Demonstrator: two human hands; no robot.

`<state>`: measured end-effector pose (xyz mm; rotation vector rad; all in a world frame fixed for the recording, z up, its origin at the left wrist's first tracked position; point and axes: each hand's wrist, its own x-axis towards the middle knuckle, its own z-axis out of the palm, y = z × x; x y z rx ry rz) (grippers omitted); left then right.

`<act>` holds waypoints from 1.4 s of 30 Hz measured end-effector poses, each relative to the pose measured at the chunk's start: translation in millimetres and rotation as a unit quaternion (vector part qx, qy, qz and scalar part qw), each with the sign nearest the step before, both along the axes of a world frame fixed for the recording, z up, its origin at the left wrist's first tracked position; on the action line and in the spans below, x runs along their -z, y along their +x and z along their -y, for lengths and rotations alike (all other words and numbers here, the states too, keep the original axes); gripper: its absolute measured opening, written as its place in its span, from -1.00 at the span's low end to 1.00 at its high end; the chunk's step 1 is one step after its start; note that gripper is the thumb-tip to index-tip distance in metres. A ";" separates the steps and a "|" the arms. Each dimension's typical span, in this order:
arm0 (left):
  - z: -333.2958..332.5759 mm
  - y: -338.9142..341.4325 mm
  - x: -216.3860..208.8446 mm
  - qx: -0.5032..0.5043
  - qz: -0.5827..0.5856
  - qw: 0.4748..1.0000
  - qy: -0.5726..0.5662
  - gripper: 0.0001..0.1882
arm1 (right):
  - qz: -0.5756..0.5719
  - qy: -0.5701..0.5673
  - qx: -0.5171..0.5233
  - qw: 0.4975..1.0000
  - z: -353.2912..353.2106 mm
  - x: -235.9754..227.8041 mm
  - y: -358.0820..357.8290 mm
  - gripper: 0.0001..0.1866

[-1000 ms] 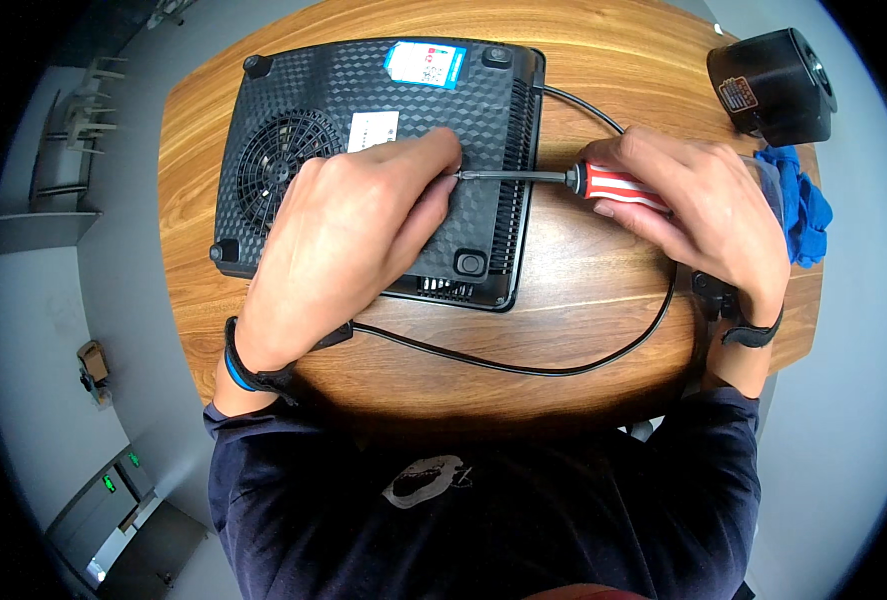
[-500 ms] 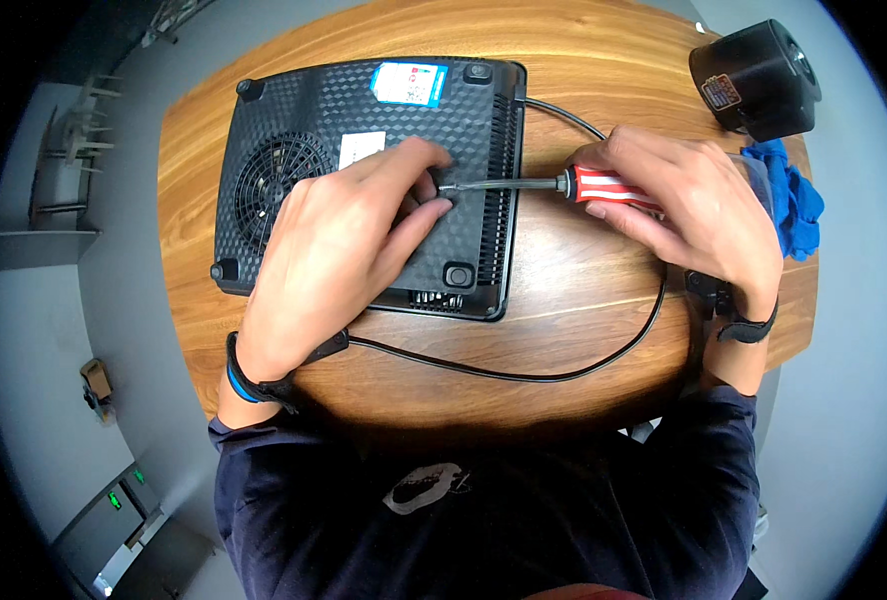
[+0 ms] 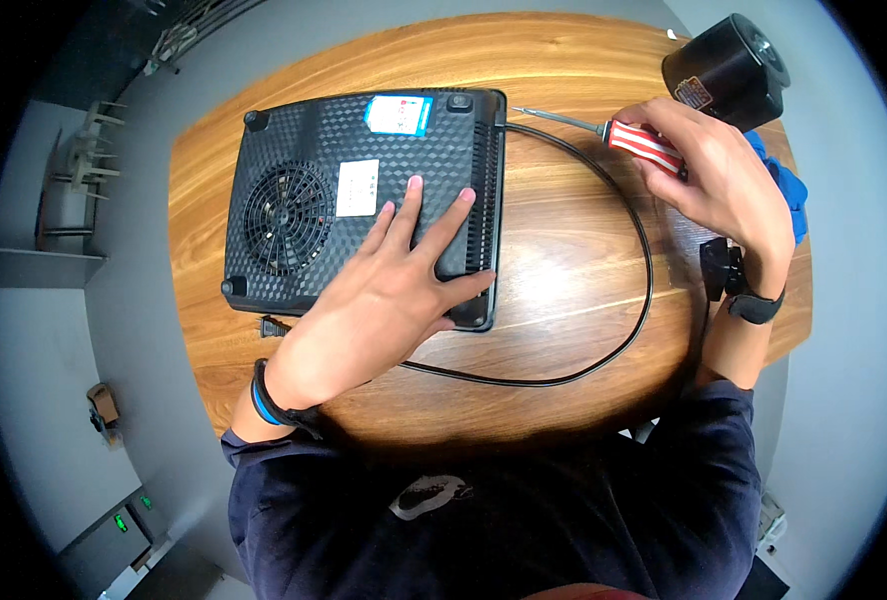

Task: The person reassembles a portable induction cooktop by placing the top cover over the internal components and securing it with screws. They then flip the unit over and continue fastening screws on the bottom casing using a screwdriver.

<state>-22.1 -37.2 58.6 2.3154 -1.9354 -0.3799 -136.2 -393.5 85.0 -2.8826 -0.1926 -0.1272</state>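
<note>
A black induction cooker (image 3: 299, 130) lies bottom side up on the table, with a round fan grille (image 3: 284, 215) towards its left end. My left hand (image 3: 389, 290) rests on its lower right part, palm down and fingers spread, holding nothing. To the right of the cooker, my right hand (image 3: 714, 165) grips a screwdriver (image 3: 644, 146) by its red-and-white striped handle. The metal shaft points left, its tip in the air near the cooker's upper right corner. Part of the cooker's near edge is hidden under my left hand.
A black power cord (image 3: 650, 270) loops across the wooden table (image 3: 554, 320), and its plug (image 3: 274, 327) lies by the cooker's near left edge. A black cylindrical container (image 3: 719, 72) stands at the far right. Beside my right wrist is a blue cloth (image 3: 788, 188).
My left fingers, earlier pinched round the screwdriver tip, have spread flat on the cooker. My right hand has drawn the screwdriver right and away from the surface. The cooker appears slightly lower in view.
</note>
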 end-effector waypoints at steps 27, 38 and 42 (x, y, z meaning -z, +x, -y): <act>-35.9 -16.3 -17.5 0.045 0.007 0.998 0.046 -0.63 | -0.006 -0.013 -0.024 1.000 -17.0 -6.4 -3.4 -0.68; -36.2 -18.9 -15.7 0.020 0.007 0.999 0.048 -0.45 | 0.065 0.003 -0.042 0.997 -23.2 -13.3 -3.5 -0.65; -37.5 -19.0 -15.2 0.024 0.000 0.999 0.044 -0.50 | 0.072 -0.007 -0.054 0.996 -22.8 -11.7 -3.1 -0.64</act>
